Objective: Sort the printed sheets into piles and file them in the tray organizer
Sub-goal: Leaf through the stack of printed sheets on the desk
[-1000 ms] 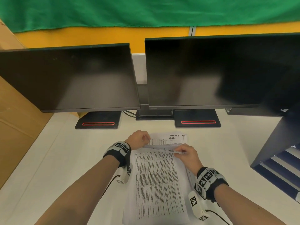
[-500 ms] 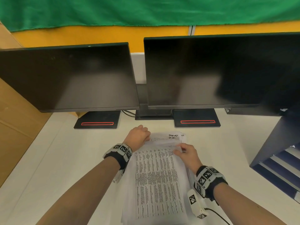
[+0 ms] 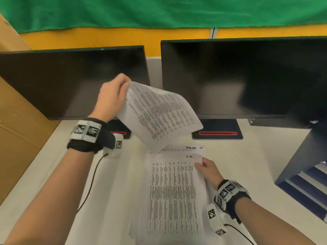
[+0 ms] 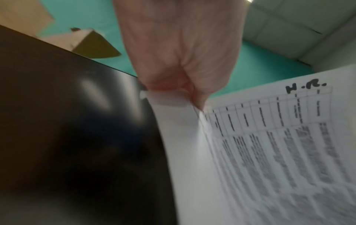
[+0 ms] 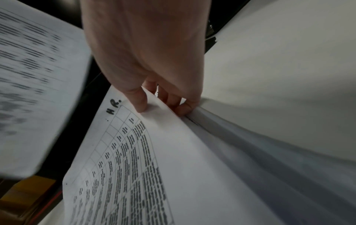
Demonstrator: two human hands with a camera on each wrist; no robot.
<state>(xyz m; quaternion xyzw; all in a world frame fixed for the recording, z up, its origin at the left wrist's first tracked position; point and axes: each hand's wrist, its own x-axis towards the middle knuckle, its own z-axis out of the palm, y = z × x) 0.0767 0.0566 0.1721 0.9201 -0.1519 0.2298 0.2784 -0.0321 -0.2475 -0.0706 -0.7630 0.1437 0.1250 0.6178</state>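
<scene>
1. Sheets: your left hand (image 3: 111,96) holds 1 lifted sheet (image 3: 157,114) in the air, in front of the 2 dark monitors, above the far end of the stack (image 3: 173,195).
2. Your left thumb and fingers pinch that sheet at its top corner; in the left wrist view the hand (image 4: 179,50) closes on the paper's edge, and the sheet (image 4: 260,152) hangs from it with a handwritten "H.R." above its printed table.
3. The lifted sheet tilts, printed side toward you, its low corner near the far end of the stack; you cannot tell whether it touches.
4. The stack lies on the white desk (image 3: 53,174) straight in front of you, long side running away from you, its top sheet also a printed table.
5. Your right hand (image 3: 208,171) rests at the stack's right edge near the far corner. In the right wrist view the hand (image 5: 146,50) has its thumb on top of the upper sheet (image 5: 154,167) and its fingers curled under the raised edge, so it pinches that edge.
6. The top sheet there bears a handwritten "H.R." too.
7. The tray organizer (image 3: 304,175), dark blue with stepped shelves, stands at your right on the desk, well apart from the stack.
8. The left monitor (image 3: 62,82) and right monitor (image 3: 238,76) stand side by side behind the papers.
</scene>
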